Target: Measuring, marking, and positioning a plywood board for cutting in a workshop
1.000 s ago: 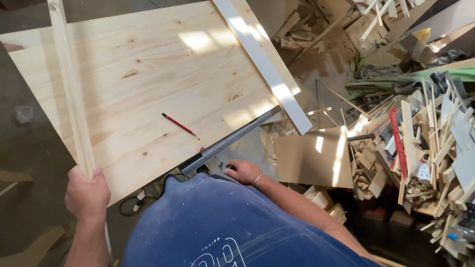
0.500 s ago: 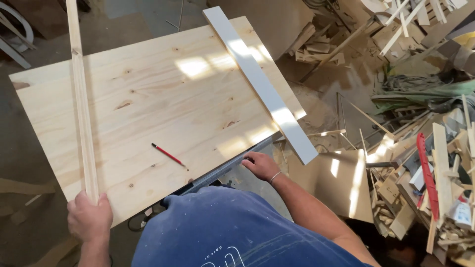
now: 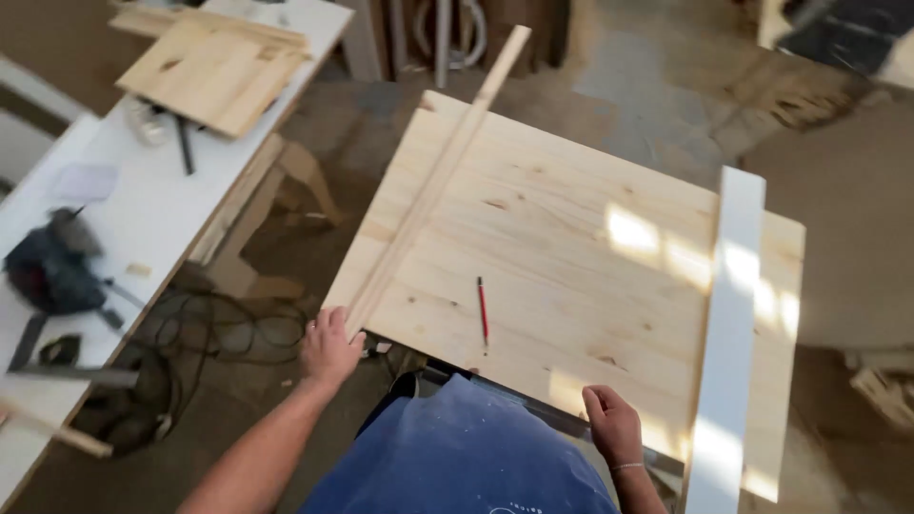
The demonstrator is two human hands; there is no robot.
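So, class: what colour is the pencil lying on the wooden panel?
Red: the pencil lies loose on the pale pine panel, clearest in the head view.

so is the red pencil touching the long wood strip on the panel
Apart. The head view shows the red pencil lying alone mid-panel, with bare pine panel between it and the wood strip, whose near end the left hand grips.

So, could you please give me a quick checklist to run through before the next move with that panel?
1. Left hand grips the near end of the thin wooden strip: ok.
2. Right hand rests on the pine panel at its near edge: ok.
3. Red pencil lies loose on the panel and might roll: not ok.
4. White board lies unclamped along the panel's right side: not ok.
5. Support under the panel: cannot tell.
6. Cables on the floor beside the panel: not ok.
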